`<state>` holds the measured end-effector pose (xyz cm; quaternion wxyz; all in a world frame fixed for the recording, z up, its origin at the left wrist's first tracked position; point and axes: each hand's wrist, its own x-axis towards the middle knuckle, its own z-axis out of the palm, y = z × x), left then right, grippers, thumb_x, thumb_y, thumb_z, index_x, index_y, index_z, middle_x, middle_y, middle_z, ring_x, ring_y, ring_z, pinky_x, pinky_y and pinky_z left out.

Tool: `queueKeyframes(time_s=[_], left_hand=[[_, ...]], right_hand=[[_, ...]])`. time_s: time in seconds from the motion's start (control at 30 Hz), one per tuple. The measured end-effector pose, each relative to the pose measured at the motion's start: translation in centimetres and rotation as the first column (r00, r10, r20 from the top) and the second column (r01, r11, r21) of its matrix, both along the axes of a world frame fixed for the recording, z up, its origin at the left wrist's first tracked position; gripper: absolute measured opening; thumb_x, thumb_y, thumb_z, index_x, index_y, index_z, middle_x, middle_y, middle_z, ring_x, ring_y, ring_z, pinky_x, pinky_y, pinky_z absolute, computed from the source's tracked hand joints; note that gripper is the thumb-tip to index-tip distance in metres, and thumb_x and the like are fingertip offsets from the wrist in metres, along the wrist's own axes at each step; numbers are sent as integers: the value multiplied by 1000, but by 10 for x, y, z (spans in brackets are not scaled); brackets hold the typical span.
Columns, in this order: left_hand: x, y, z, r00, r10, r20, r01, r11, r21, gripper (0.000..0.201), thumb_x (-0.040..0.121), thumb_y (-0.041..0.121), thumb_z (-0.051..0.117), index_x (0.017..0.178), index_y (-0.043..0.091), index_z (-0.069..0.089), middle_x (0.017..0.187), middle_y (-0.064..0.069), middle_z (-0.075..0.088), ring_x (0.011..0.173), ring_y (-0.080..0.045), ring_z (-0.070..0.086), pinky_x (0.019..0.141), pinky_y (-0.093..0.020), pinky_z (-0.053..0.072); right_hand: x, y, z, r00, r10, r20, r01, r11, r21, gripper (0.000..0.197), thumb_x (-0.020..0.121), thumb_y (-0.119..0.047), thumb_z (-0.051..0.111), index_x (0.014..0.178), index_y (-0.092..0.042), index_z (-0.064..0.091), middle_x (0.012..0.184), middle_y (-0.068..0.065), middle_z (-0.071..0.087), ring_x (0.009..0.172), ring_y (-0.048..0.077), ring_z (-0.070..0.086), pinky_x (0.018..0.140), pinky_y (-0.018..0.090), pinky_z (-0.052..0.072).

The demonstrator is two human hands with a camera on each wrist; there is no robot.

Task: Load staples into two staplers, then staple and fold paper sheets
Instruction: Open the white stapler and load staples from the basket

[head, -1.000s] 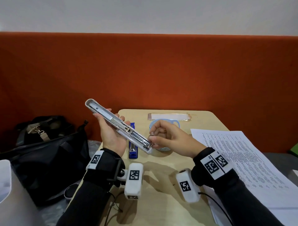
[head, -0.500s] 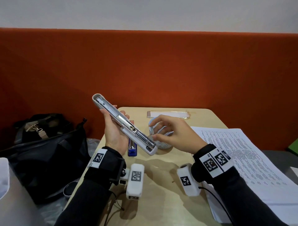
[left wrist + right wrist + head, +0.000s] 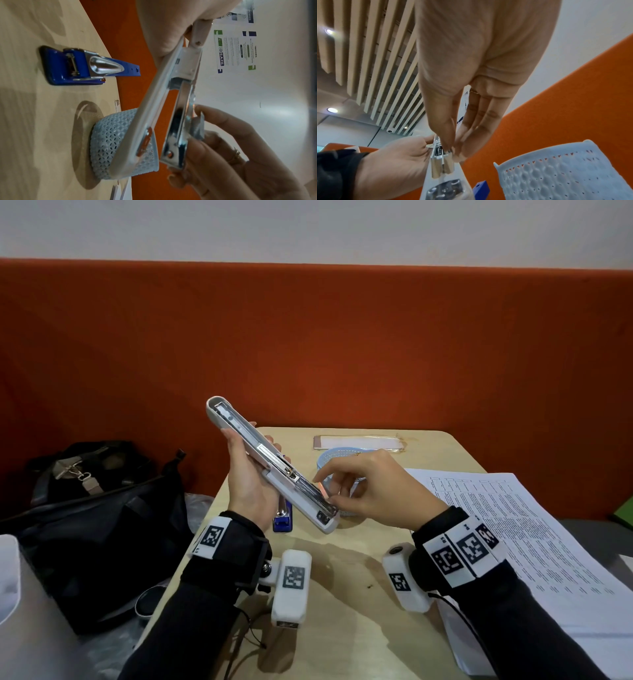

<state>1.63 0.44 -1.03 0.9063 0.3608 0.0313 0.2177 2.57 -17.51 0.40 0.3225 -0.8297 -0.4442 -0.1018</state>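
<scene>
The white stapler (image 3: 270, 463), flipped open, is gripped in the left hand (image 3: 251, 487); a staple strip (image 3: 197, 128) is pinched by the right hand (image 3: 373, 491) at its lower end, above a wooden table (image 3: 342, 594) by an orange wall (image 3: 342, 344).

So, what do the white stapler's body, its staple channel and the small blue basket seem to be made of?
White stapler body: probably matte plastic, smooth, without glare. Its staple channel: metal, shiny with mirror-like reflections. Blue basket: apparently moulded plastic, with a regular perforated pattern.
</scene>
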Motion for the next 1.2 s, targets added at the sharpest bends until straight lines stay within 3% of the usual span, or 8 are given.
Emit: queueKeyframes(time_s=[0.1, 0.2, 0.3, 0.5, 0.63, 0.87, 1.03, 1.2], left_hand=[[2, -1, -3, 1000, -1, -13, 1, 1000, 7, 45, 97, 60, 30, 110, 23, 52, 80, 1, 51, 72, -12, 51, 60, -23, 50], [3, -1, -5, 999, 5, -32, -4, 1000, 6, 47, 96, 61, 32, 117, 22, 50, 79, 2, 51, 72, -12, 52, 64, -26, 49], [3, -1, -5, 999, 14, -38, -13, 1000, 3, 48, 96, 60, 33, 119, 22, 51, 80, 2, 52, 73, -12, 52, 65, -27, 49], [6, 0, -7, 999, 18, -47, -19, 1000, -11, 47, 96, 60, 33, 120, 22, 50, 80, 1, 51, 71, -12, 52, 62, -26, 49], [5, -1, -6, 998, 42, -51, -44, 999, -32, 45, 98, 58, 31, 116, 21, 49, 75, 2, 51, 67, -12, 52, 62, -25, 49], [5, 3, -4, 996, 66, -59, -70, 995, -77, 44, 98, 58, 30, 108, 21, 51, 77, 1, 51, 71, -12, 51, 67, -24, 48], [4, 2, -3, 996, 45, -75, -50, 996, -75, 46, 96, 60, 32, 110, 21, 51, 76, 1, 51, 71, -13, 51, 70, -27, 46], [5, 2, -3, 997, 45, -64, -50, 995, -90, 44, 97, 59, 33, 107, 21, 53, 75, 1, 51, 71, -13, 51, 71, -27, 46]], right_hand=[[-1, 0, 1, 1000, 1, 30, 0, 999, -34, 30, 76, 1, 68, 98, -18, 74, 73, -1, 68, 67, 6, 60, 62, 12, 47], [-1, 0, 0, 999, -4, 43, 6, 998, -59, 31, 76, 0, 68, 99, -19, 75, 76, 0, 69, 67, 12, 61, 65, 23, 52], [0, 1, 1, 999, -5, 44, 8, 997, -72, 32, 76, 2, 70, 100, -18, 77, 78, 3, 68, 68, 15, 61, 66, 26, 52], [1, 0, 0, 1000, -7, 22, 9, 993, -114, 35, 77, 2, 72, 105, -19, 77, 83, 5, 68, 70, 15, 61, 68, 20, 51], [1, 1, -2, 1000, 8, 15, -6, 992, -123, 34, 82, 1, 69, 109, -18, 75, 91, 5, 68, 68, 4, 54, 67, 12, 48], [6, 0, -3, 998, 6, 57, -8, 999, 32, 19, 84, -7, 73, 100, -14, 78, 81, 2, 69, 64, 3, 56, 61, 5, 40], [5, -2, -3, 999, -29, 33, 23, 988, 152, 20, 83, -3, 71, 96, -15, 79, 70, -6, 66, 59, 13, 64, 59, 13, 48], [6, -1, -4, 999, -11, -33, 17, 981, 195, 29, 83, 4, 64, 99, -14, 78, 76, -9, 68, 67, 8, 64, 67, 21, 53]])
